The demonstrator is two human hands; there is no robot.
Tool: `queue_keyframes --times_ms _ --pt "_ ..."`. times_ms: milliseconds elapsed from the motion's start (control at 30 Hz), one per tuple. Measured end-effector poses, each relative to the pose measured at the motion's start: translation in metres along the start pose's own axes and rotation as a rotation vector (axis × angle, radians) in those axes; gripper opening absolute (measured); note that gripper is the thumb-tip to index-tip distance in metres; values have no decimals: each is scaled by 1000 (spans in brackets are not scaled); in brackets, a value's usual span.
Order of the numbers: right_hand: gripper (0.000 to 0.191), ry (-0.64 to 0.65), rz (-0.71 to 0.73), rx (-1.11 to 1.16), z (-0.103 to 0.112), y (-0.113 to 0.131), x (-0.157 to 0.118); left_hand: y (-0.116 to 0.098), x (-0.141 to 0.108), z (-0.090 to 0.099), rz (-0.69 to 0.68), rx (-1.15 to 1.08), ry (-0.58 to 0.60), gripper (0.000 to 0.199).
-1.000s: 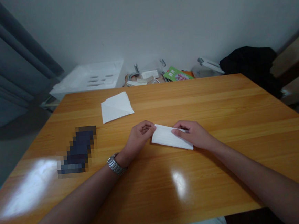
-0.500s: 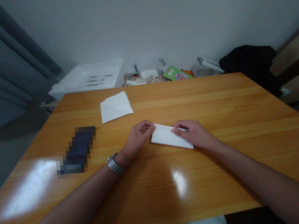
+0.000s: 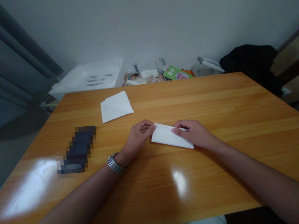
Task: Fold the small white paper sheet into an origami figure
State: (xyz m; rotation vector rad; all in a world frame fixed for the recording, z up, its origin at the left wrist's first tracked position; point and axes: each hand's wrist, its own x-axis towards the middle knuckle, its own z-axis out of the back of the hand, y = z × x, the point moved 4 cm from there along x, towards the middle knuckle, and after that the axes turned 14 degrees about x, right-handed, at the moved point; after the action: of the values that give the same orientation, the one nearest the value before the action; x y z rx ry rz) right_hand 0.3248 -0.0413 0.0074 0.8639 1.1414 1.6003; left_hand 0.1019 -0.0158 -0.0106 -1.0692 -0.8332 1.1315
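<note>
A white folded paper (image 3: 168,137), long and narrow with faint lines across it, lies slightly tilted between my hands, just over the wooden table (image 3: 155,187). My left hand (image 3: 140,135) pinches its upper left corner between thumb and fingertips. On the other end, my right hand (image 3: 192,132) grips the paper, thumb on top and the fingers partly hidden behind its far edge. Farther back on the left lies a small stack of white paper sheets (image 3: 116,107), apart from both hands. A metal watch (image 3: 115,164) is on my left wrist.
A dark, pixelated flat object (image 3: 80,148) lies on the table's left side. Beyond the far edge are a white tray (image 3: 84,74) with slots, a green booklet (image 3: 176,73) among small items, and a black cloth-like heap (image 3: 249,64). A grey curtain (image 3: 3,68) hangs at left.
</note>
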Motion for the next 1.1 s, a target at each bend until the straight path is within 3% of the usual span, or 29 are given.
queue_keyframes --times_ms 400,1100 --pt "24 -86 10 18 5 4 0 -2 -1 5 -25 11 -132 29" --pt "23 -115 34 -66 7 5 -1 4 -2 6 -69 59 -170 27"
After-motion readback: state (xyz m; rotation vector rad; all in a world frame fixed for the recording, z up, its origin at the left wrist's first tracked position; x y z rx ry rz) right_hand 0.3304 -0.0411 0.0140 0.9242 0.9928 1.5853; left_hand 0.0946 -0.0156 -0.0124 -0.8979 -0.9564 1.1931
